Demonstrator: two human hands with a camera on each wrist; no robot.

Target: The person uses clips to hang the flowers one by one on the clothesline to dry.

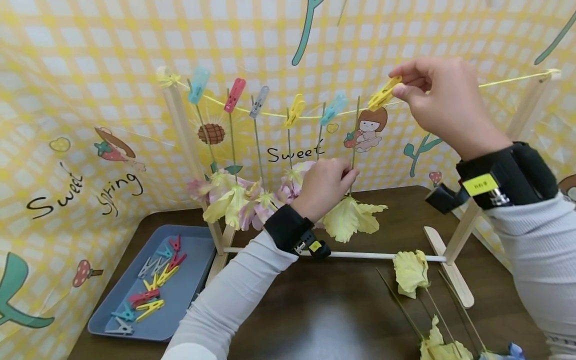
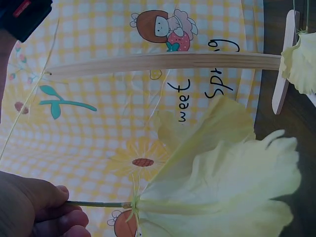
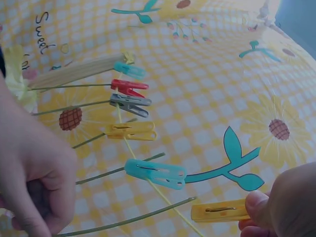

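My left hand [image 1: 325, 186] pinches the green stem [image 1: 356, 132] of a pale yellow flower [image 1: 353, 218] that hangs head down. The stem's upper end stands by the yellow string [image 1: 310, 117]. In the right wrist view that stem [image 3: 133, 222] lies beside the string, its tip near the clothespin. My right hand [image 1: 443, 102] pinches a yellow clothespin [image 1: 384, 94] by its handle end, close to the string. To the left, several flowers [image 1: 234, 200] hang upside down from the string by blue, red, grey and yellow clothespins, such as the red clothespin [image 1: 235, 95].
The string runs between two wooden posts [image 1: 180, 125], joined low down by a white rod [image 1: 360, 255]. A blue-grey tray [image 1: 101, 312] with several clothespins stands at the left. Loose yellow flowers [image 1: 411, 274] lie on the dark table [image 1: 315, 305] at the right front.
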